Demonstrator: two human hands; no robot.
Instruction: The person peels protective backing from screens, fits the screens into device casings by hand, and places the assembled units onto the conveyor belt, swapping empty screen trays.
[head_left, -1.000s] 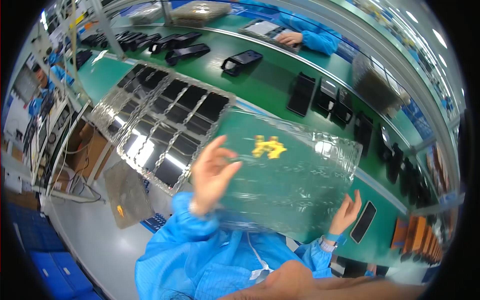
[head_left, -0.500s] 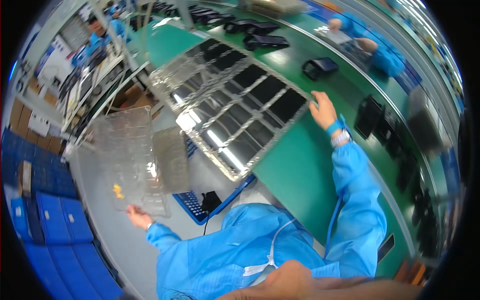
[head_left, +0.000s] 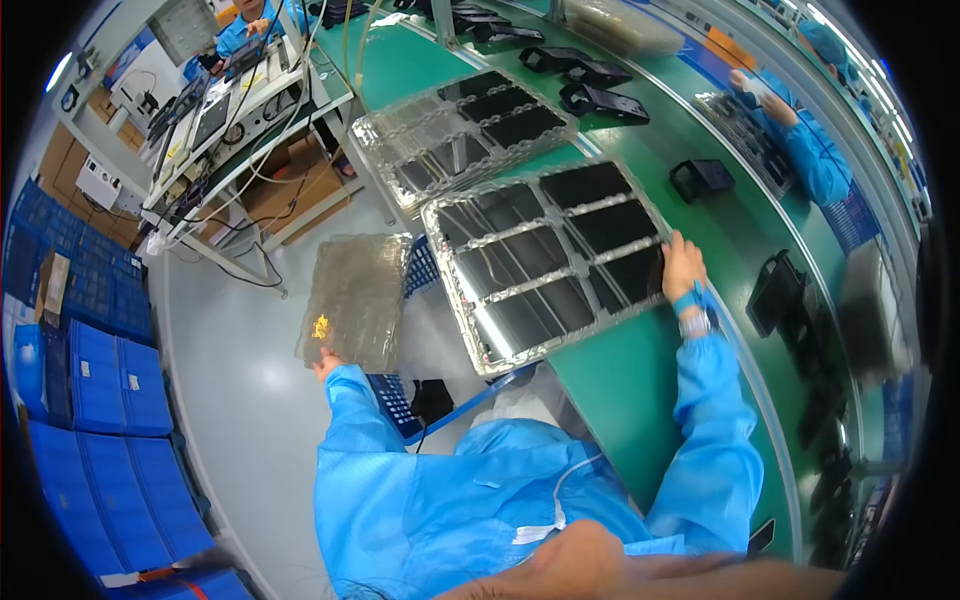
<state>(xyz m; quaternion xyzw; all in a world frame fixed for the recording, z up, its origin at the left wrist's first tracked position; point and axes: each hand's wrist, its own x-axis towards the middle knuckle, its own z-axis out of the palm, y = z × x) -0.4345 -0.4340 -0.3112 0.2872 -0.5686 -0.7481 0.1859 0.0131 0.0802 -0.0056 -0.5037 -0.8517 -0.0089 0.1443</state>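
My left hand (head_left: 325, 363), fingers closed, grips the near-left corner of a clear plastic tray (head_left: 355, 290). Yellow pieces (head_left: 320, 327) show near that corner. The tray is beside a blue basket (head_left: 395, 405), and I cannot tell whether they touch. My right hand (head_left: 684, 270) is closed on the right edge of another clear tray, a tray of black screens (head_left: 530, 285), whose compartments hold several dark glossy panels. It lies partly on the green table and juts over its left edge. Just behind it sits a stack of similar trays (head_left: 415, 180), the top one partly filled.
Black device housings (head_left: 700, 180) are scattered over the green table (head_left: 620, 390). Blue bins (head_left: 120, 385) stand along the left. A workbench with cables (head_left: 240, 150) and a person are at the back left. Across the table, a co-worker's hands (head_left: 765, 95) are over parts.
My left hand has swung right with the clear tray, which now covers the spot where another tray showed. The tray of screens has shifted apart from the stack, and the view has turned.
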